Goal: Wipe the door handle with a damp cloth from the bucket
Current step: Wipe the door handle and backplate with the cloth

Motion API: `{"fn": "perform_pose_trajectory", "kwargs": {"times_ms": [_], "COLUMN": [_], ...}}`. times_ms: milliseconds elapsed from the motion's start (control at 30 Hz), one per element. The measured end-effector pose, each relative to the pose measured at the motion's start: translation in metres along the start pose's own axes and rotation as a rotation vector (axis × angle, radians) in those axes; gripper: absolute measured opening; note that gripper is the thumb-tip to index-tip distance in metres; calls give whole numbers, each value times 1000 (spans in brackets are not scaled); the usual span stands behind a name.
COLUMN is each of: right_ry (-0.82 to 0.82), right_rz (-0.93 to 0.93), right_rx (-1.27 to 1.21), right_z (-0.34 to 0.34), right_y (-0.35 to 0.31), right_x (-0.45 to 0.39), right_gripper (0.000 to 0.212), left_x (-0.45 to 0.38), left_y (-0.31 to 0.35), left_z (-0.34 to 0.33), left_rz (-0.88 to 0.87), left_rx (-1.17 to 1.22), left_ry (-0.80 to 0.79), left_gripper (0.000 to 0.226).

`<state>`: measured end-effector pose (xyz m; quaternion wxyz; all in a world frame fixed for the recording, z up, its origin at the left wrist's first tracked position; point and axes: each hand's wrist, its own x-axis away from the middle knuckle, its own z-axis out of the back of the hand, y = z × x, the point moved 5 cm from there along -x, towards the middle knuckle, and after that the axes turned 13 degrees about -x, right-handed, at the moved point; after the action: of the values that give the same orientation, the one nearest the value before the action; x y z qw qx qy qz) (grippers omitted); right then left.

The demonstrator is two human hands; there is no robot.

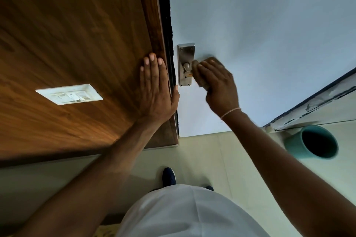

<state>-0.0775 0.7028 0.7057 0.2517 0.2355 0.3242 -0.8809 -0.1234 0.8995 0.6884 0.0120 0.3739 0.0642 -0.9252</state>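
A steel door handle plate point(185, 57) is fixed near the left edge of a pale blue-white door point(260, 34). My right hand point(217, 84) is closed around a brownish cloth point(202, 81) and presses it over the lever, which the cloth and fingers hide; only the lever's stub at the plate shows. My left hand point(156, 90) lies flat with fingers together on the wooden door frame point(150, 15), its thumb at the door's edge. A teal bucket point(294, 143) stands on the floor at the lower right; its inside looks dark.
A white switch plate point(69, 94) sits on the brown wood panel to the left. Pale floor tiles point(202, 150) lie below, with my dark shoes point(169, 176) and white garment. A worn skirting edge point(316, 102) runs along the right.
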Motion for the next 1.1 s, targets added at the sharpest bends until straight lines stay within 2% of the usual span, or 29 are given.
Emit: {"fn": "perform_pose_trajectory", "kwargs": {"times_ms": [133,200,300,467,567,633,733,800,900,1100], "right_ry": [74,32,-67,49,51,12,-155,-190,-85,-4], "right_rz": [-114,-82,-11,-118,-204,-171,-95,-88,-32,121], "right_rx": [53,67,33,31,72,80,18,-47,-66,5], "right_z": [4,-9,-20,8,12,6,-5,-3,3,-22], "right_y": [18,-7,-28,26,24,1,-27,-29,-22,-30], "right_x": [-2,-4,-3,6,7,5,5,2,-4,-19], "right_gripper": [53,60,58,59,63,67,79,72,47,36], "left_x": [0,0,0,1,2,2,2,3,3,3], "left_y": [0,0,0,-2,-3,-4,-5,-7,-9,-7], "left_z": [1,1,2,2,3,2,2,2,2,0], "left_rz": [8,2,-7,-9,-22,-32,-36,-47,-49,-44], "left_rx": [-14,-13,-4,11,18,14,19,3,-17,-7], "left_ry": [1,-10,-20,-11,-16,-22,-29,-29,-29,-31], "left_gripper": [87,87,87,86,89,90,88,87,86,86]}}
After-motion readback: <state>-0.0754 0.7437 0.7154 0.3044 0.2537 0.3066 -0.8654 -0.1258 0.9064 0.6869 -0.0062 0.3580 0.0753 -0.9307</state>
